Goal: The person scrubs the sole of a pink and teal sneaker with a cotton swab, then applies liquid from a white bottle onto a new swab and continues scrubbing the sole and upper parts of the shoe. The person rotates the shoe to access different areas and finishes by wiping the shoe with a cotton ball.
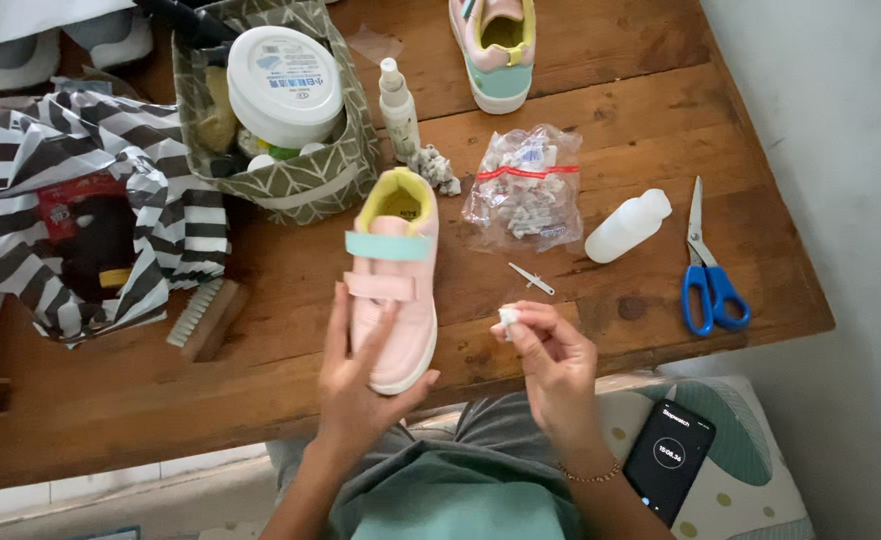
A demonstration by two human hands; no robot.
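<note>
My left hand [356,375] cups the toe of a small pink shoe [396,275] with a yellow heel lining and a mint strap; the shoe lies on the wooden table [611,110], toe toward me. My right hand [551,355] pinches a small white wad [509,317] between its fingertips, just right of the shoe. The matching second shoe [498,50] stands at the table's far edge.
A patterned fabric basket [346,165] holds a white tub [283,80]. Nearby lie a small spray bottle [399,110], a clear bag of wads [526,190], a white bottle [626,225], blue scissors [706,275], tweezers [531,278], a brush [206,318], a striped bag [81,220] and a phone [671,458].
</note>
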